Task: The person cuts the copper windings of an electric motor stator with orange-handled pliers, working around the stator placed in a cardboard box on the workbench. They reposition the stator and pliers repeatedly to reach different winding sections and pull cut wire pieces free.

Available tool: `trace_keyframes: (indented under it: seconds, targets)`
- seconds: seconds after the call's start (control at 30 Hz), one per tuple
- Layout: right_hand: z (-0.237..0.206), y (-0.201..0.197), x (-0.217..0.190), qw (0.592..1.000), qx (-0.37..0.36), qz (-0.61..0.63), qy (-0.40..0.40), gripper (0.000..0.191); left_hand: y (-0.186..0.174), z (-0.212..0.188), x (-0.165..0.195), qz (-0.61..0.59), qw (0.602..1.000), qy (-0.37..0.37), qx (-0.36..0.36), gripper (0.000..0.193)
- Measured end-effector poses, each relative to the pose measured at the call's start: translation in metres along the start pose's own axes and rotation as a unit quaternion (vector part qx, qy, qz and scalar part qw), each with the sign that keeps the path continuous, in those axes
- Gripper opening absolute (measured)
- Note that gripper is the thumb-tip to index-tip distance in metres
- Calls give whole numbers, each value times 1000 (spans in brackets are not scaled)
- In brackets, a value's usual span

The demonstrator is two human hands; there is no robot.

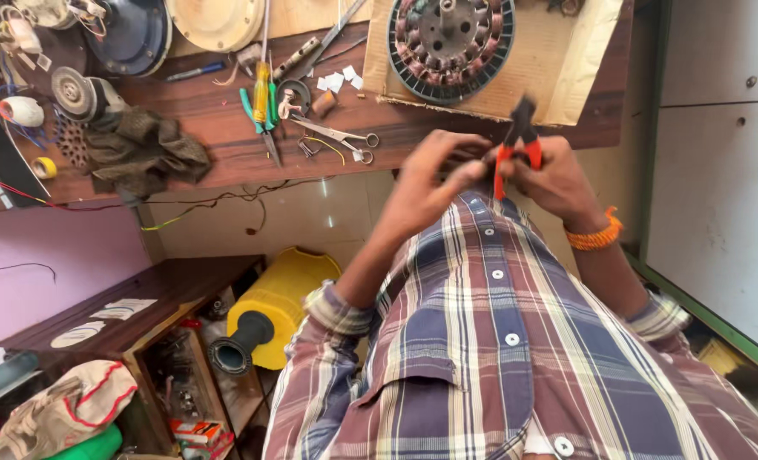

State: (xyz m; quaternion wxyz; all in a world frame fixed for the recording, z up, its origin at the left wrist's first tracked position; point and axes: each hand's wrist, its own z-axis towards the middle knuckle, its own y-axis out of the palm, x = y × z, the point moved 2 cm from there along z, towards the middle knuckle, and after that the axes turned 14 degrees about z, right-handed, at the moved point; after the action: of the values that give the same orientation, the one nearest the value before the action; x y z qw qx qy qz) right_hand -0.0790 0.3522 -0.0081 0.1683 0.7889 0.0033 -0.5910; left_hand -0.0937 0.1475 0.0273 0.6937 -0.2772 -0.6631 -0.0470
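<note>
My right hand [554, 179] grips red-handled pliers [515, 145], black jaws pointing up toward the bench. My left hand [434, 175] is raised beside it, fingertips pinched near the pliers' handles; what they pinch is too small to tell. Both hands are held in front of my plaid shirt, just short of the wooden bench edge [251, 166]. Beyond them, a round motor stator with copper windings [451, 38] lies on a cardboard sheet [566, 60].
On the bench lie scissors [336, 134], green-handled pliers [264, 111], a screwdriver, a dark rag [145, 149] and small motor parts at the left. Below stand a yellow plastic housing [277, 307] and a wooden shelf [140, 311]. A grey cabinet [720, 153] is at the right.
</note>
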Motion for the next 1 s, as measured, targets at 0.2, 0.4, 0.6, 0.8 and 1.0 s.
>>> trace_keyframes:
  seconds: [0.2, 0.4, 0.6, 0.8, 1.0]
  targets:
    - [-20, 6, -30, 946, 118, -178, -243, 39, 78, 10, -59, -331, 939, -11, -88, 41]
    - [-18, 8, -11, 940, 186, -171, -227, 25, 96, 21, -44, -224, 973, 5, 52, 42]
    - [-6, 14, -1, 965, 195, -76, -157, 25, 98, 22, -58, -190, 963, -109, 158, 46]
    - [-3, -15, 16, 969, 154, -148, -123, 27, 44, 21, -77, 77, 987, -133, 38, 48]
    - [-2, -28, 70, 980, 196, 36, -6, 30, -14, 23, -50, 230, 965, -30, 121, 41]
